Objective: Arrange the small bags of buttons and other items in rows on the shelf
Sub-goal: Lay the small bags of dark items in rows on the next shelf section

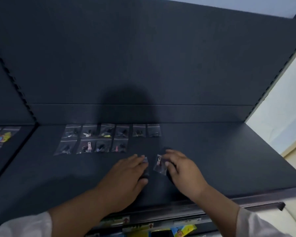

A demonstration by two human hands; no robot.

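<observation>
back panel (143, 57): big dark wall behind everything, with a head-shaped shadow on its lower middle

shelf (220, 159): dark and flat; its front rail gets cut off by the arms

next shelf (15, 134): off to the left, only a corner in view, some colourful stuff on it that's too blurry to name

sleeves (256, 224): white, both chopped off by the bottom edge

left hand (126, 175): palm down just above the shelf, fingers curled over a dark bundle (144, 175) with the thumb tucked under it; a bit of clear plastic pokes out at the fingertips, the rest can't be made out

right hand (183, 170): palm down beside the left one, fingers pinching the loose bag (159, 165) by its right edge

back row (121, 131): six small clear bags up against the back panel, contents mostly dark blobs, one yellowish piece visible

front row (102, 146): four bags right in front of the back row, lined up from the left, two with pink bits inside

loose bag: one clear bag tilted between the two hands, near the right end of the front row, with a pale pink zipper pull inside

packets below (183, 230): yellow and blue, half hidden under the shelf lip
</observation>
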